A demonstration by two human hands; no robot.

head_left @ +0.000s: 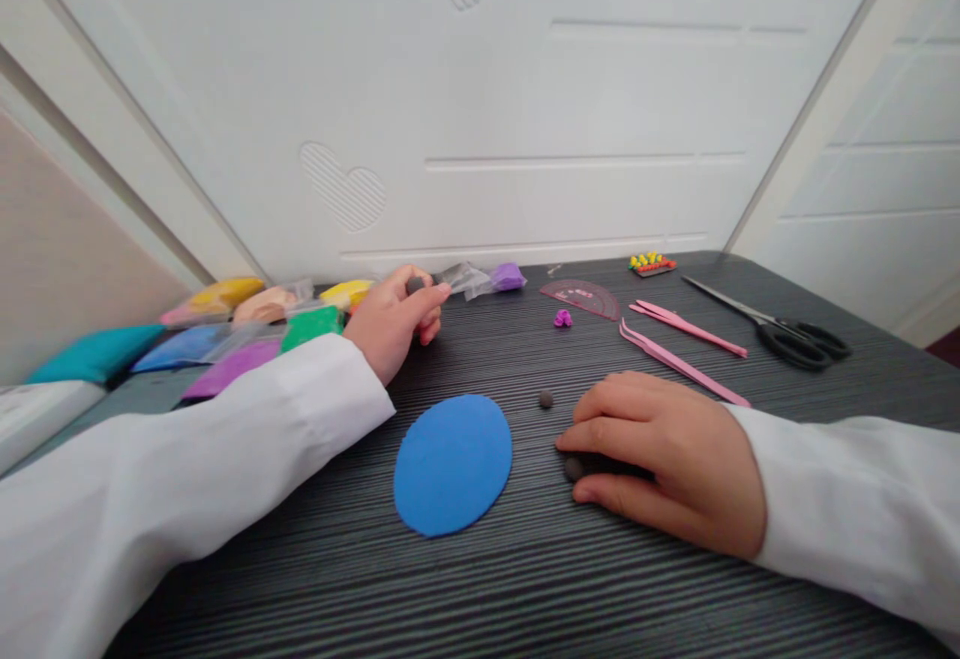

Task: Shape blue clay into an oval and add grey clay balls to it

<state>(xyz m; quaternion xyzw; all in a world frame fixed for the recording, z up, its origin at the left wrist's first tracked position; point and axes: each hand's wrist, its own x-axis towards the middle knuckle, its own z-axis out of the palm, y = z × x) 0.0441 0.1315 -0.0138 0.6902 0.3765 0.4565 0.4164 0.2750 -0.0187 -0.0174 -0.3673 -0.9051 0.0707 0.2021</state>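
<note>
My left hand (397,319) is at the back of the table, its fingers closed on a dark grey lump of clay (416,284). My right hand (667,459) rests on the table with a small dark clay ball (574,469) between thumb and forefinger. A second dark clay ball (546,399) lies just beyond its fingertips. Between the hands, nearer to me, a flat blue clay disc (454,464) lies on the dark table.
Bags of coloured clay (240,364) crowd the left side. Toward the back are a purple clay bag (508,277), a magenta clay piece (562,319), a protractor (581,297) and a red-yellow clay piece (651,263). Pink tweezers (679,361) and black-handled scissors (795,339) lie right.
</note>
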